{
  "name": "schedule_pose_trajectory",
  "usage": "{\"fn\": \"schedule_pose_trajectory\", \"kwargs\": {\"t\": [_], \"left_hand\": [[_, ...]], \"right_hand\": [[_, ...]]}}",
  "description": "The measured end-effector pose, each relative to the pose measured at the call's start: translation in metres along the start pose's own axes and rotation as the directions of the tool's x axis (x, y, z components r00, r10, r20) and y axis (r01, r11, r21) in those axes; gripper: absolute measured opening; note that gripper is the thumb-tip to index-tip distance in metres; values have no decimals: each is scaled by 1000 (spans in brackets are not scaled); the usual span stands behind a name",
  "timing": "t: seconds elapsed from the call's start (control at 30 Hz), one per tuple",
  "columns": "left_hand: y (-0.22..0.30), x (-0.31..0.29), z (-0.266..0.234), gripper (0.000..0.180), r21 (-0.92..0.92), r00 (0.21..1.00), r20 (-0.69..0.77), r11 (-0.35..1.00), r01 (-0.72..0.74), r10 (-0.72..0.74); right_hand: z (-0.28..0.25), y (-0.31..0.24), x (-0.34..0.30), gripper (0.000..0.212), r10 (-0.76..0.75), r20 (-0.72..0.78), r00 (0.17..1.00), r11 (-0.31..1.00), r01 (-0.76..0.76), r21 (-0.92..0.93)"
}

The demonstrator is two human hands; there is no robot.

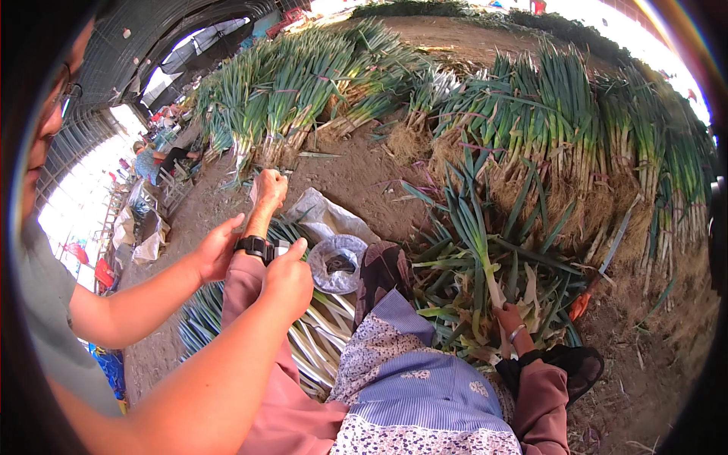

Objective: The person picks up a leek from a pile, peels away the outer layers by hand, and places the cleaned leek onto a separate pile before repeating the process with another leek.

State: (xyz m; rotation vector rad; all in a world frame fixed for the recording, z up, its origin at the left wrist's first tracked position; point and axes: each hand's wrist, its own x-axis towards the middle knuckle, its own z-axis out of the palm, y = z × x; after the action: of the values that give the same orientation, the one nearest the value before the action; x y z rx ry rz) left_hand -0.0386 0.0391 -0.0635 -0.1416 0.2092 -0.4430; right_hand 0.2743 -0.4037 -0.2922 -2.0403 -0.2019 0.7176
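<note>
My left hand [269,188] is held out in a fist at the left of middle, with nothing visible in it. A black wristwatch-like band [254,246] sits on that wrist. Another person's two hands, one [287,284] on the near side and one [220,249] on the far side, are at the band. On the right, my right hand [509,320] grips the pale lower stem of a green onion [472,220], whose leaves point up and away. A heap of leaves and peelings [455,307] lies around it. White-stemmed green onions [322,334] lie beside my left leg.
A lined bucket [336,264] stands before my knees, beside a pale sack [330,212]. Bundled green onions [303,91] stand in rows at the back, more [546,106] to the right. The other person leans in from the left. A seated person [148,161] is farther off.
</note>
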Motion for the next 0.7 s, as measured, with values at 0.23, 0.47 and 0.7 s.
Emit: {"fn": "schedule_pose_trajectory", "kwargs": {"t": [0.23,0.47,0.7], "left_hand": [[-86,76,142,54,177,761,-423,869,-462,491],[96,53,156,32,501,102,508,-390,772,855],[108,89,152,21,433,115,508,-369,822,854]], "right_hand": [[-21,4,-8,22,77,17,997,995,-78,62],[3,3,1,24,29,38,999,996,-33,89],[-12,-2,-13,20,107,12,994,967,-107,231]]}}
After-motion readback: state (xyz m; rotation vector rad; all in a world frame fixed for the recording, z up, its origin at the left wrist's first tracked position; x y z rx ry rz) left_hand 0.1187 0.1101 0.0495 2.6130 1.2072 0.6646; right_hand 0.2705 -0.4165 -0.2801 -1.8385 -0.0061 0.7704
